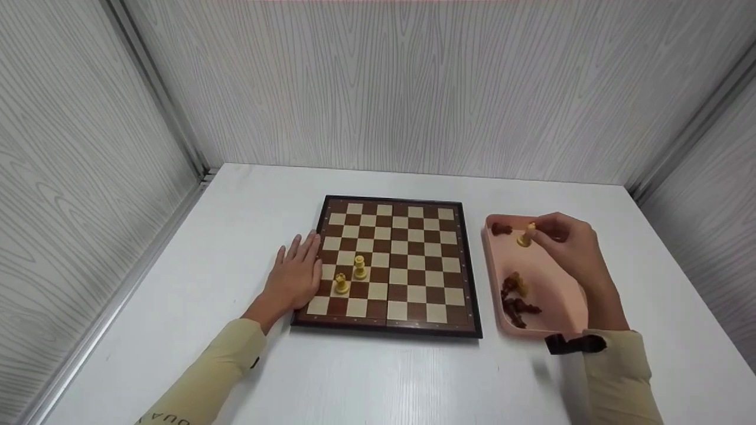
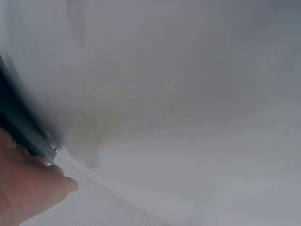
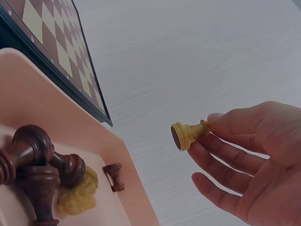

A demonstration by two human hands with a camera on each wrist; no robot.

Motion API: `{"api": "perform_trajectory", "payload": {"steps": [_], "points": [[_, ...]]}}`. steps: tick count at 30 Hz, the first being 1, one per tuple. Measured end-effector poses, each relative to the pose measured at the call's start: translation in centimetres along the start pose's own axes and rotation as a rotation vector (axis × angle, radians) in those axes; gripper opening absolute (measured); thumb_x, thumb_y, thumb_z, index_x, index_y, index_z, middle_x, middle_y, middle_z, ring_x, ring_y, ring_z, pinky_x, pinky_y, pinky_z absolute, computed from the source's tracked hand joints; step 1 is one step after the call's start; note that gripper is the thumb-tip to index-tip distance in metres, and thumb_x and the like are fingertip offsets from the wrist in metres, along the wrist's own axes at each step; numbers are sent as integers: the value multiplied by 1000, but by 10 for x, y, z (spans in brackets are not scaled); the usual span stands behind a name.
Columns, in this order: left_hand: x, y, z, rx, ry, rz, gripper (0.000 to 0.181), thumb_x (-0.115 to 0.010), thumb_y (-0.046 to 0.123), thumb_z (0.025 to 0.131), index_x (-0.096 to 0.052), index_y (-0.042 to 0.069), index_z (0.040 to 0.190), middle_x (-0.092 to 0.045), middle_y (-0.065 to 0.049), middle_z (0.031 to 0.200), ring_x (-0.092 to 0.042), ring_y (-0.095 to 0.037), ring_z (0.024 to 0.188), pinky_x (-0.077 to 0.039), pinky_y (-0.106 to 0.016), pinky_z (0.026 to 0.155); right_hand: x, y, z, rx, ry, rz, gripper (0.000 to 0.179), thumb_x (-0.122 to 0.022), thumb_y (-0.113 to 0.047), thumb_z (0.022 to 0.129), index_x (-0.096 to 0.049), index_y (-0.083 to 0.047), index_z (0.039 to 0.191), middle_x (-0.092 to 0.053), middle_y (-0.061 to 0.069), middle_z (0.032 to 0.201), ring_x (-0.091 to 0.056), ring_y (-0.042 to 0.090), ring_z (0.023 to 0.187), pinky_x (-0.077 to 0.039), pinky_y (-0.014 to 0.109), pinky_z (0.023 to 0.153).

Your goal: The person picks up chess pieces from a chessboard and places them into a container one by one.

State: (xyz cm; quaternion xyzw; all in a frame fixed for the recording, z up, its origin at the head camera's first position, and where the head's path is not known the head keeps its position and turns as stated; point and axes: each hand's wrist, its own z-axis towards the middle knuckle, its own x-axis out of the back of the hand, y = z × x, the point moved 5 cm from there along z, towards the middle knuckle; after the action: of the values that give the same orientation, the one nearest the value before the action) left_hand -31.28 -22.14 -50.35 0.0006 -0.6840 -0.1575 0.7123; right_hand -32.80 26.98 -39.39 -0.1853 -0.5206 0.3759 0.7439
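My left hand (image 1: 293, 277) lies with its fingers straight along the left edge of the chessboard (image 1: 416, 260). Close by that hand, two yellow chess pieces stand on the board's near-left squares, one piece (image 1: 360, 268) slightly behind the other (image 1: 341, 284). Thumb and fingertips of my right hand (image 1: 570, 248) pinch a yellow chess piece (image 3: 189, 134) by its top, which the fingers partly cover. Its dark round base shows in the right wrist view. This hand is over the far part of a pink tray (image 1: 540, 289), to the board's right.
Several dark brown chess pieces (image 1: 515, 310) lie in the tray's near part, with a yellow knight (image 3: 81, 195) among them. A lone dark piece (image 1: 502, 228) is in its far-left corner. Pale wood-grain panels (image 1: 384, 88) rise behind the white table (image 1: 384, 378) and at its sides.
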Motion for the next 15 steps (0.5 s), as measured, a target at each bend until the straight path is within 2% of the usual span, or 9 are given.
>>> {"api": "perform_trajectory", "payload": {"steps": [9, 15], "points": [[1, 0, -2, -6, 16, 9, 60, -26, 28, 111, -16, 0, 163, -15, -16, 170, -12, -41, 155, -10, -61, 122, 7, 15, -4, -61, -50, 22, 29, -70, -23, 100, -72, 0, 117, -73, 16, 108, -65, 2, 93, -49, 10, 77], [1, 0, 0, -12, 14, 22, 60, -26, 29, 111, -15, 0, 163, -14, -15, 170, -12, -41, 155, -11, -61, 123, 12, 15, -6, -48, -47, 51, 29, -69, -23, 101, -72, 1, 117, -72, 17, 108, -66, 7, 92, -50, 12, 76]]}}
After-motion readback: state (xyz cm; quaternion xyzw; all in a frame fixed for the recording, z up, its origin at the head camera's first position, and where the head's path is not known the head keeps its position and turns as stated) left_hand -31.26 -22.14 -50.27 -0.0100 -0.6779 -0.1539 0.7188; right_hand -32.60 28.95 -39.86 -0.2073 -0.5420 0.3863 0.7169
